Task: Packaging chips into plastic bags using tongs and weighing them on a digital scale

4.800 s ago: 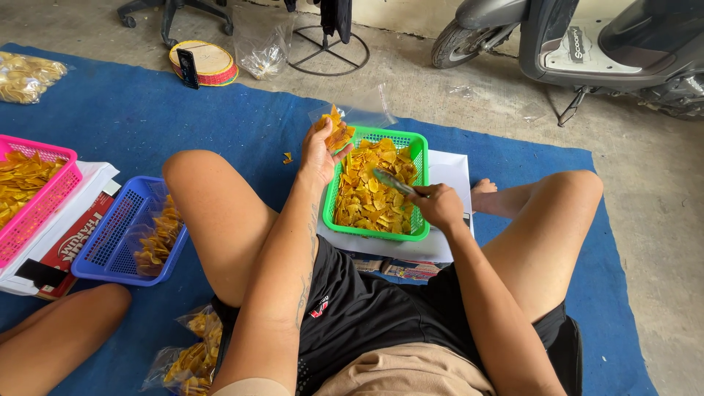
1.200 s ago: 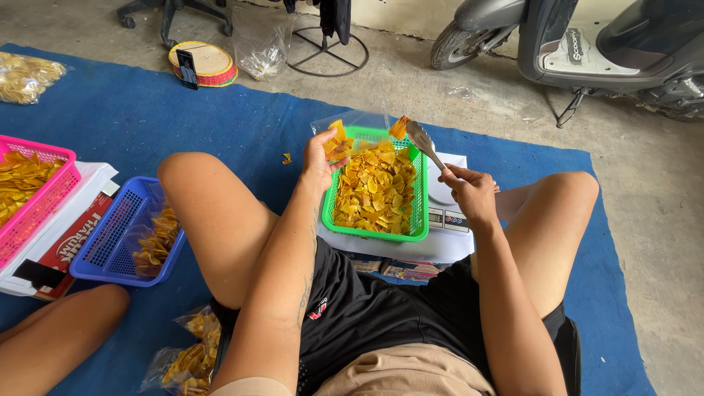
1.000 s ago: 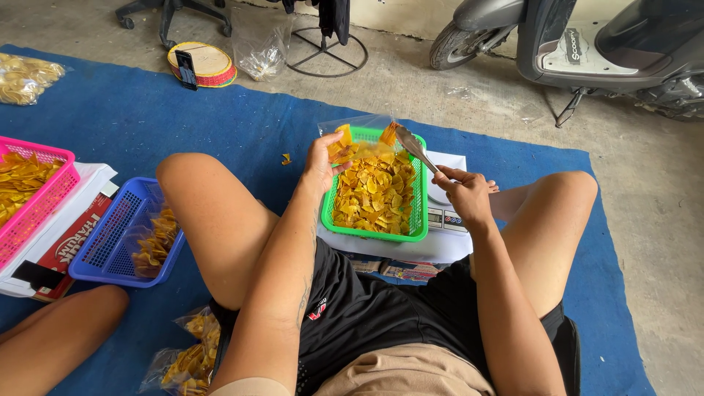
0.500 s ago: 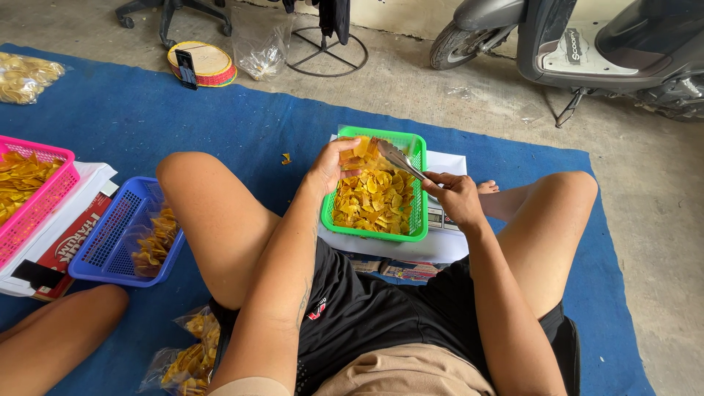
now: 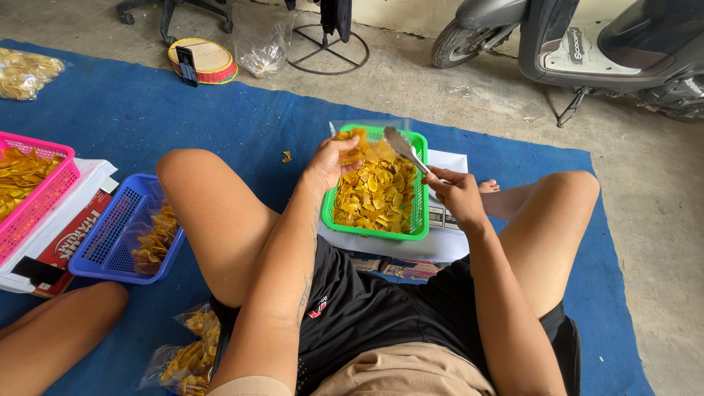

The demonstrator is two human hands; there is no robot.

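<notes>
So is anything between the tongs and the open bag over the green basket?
Nothing visible. The right hand holds the tongs with their tip right at the clear bag, which the left hand holds over the green basket of chips.

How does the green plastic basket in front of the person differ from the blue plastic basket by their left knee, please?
The green plastic basket is heaped with yellow chips; the blue plastic basket holds only a small pile at one side. The green basket rests on white paper, the blue one on the blue mat. Both are rectangular and mesh-walled.
</notes>
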